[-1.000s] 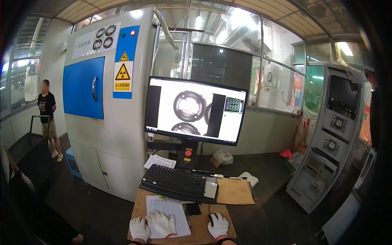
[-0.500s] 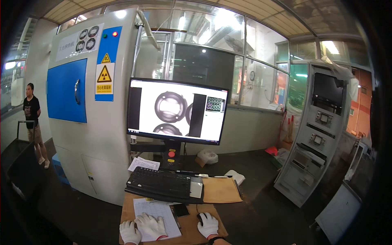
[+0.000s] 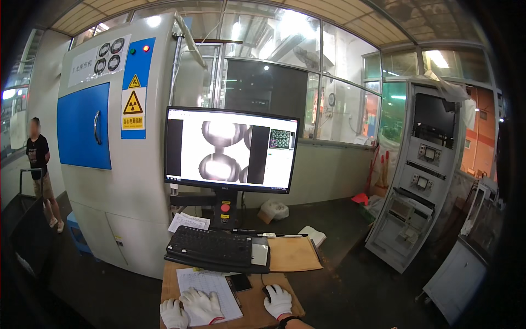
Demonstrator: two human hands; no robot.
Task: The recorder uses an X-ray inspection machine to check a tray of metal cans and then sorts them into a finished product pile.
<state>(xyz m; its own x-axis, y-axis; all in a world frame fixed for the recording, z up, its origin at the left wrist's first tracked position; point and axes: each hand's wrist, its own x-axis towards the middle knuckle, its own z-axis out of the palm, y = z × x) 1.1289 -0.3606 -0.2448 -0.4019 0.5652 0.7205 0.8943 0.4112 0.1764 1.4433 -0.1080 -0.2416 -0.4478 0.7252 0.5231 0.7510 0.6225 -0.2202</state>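
My right hand (image 3: pixel 278 301), in a white knit glove with a dark band at the wrist, rests over a black computer mouse (image 3: pixel 266 291) on the brown desk. At the desk's left edge lies my left hand (image 3: pixel 174 315), also gloved in white, fingers resting down and holding nothing visible. Beside it a white glove (image 3: pixel 201 305) with a red cuff lies on a printed sheet (image 3: pixel 222 293); no arm shows coming out of it. Above, a monitor (image 3: pixel 230 151) displays grey X-ray-like images of round parts.
A black keyboard (image 3: pixel 211 245), a phone (image 3: pixel 240 282) and a brown folder (image 3: pixel 296 253) lie before the monitor. The large grey cabinet (image 3: pixel 137 214) with a blue door stands left. A person (image 3: pixel 38 153) stands far left beside a dark cart. An instrument rack (image 3: pixel 408 181) stands right.
The round parts on the monitor have shifted, and two large ones now show one above the other. The whole view has moved slightly. My hands keep their places on the desk.
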